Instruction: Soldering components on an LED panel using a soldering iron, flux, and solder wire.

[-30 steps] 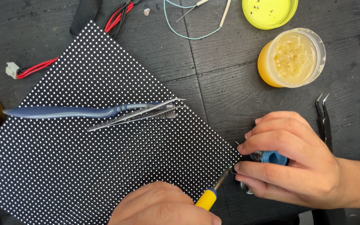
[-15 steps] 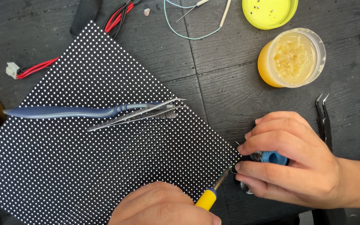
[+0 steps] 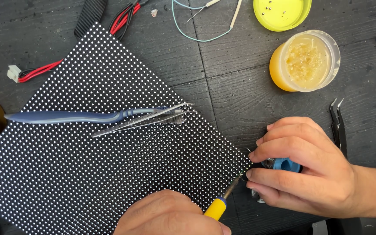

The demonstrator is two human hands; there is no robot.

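Left hand (image 3: 170, 215): low at the frame's bottom edge, grip closed round the yellow handle of a soldering iron (image 3: 223, 202); only knuckles and the handle's upper end show. Held like a pen, probably for fine control of the tip.

Iron tip: angled up and to the right, ending at the right-hand corner of the dotted panel (image 3: 109, 161), just beside the right hand's fingertips.

Right hand (image 3: 310, 172): curled over a small blue solder spool (image 3: 283, 164), grip closed on it. A thin wire end pokes out toward the panel corner, near the iron tip; whether they touch is too small to tell.

Dotted panel: black board with a white dot grid, lying flat and turned cornerwise on the bench (image 3: 240, 87), so one corner points at both hands.

Tweezers (image 3: 144, 119): metal, resting on the panel, crossed over a blue-handled tool (image 3: 66, 116); both untouched, well apart from the hands.

Flux jar (image 3: 305, 61): open amber tub of yellowish paste, upright beyond the right hand; its yellow lid (image 3: 281, 13) lies inside-up near it.

Black tweezers (image 3: 338, 126): on the bench just right of the right hand.

Red and black leads (image 3: 40, 69): run off the panel's upper left edge to a white plug.
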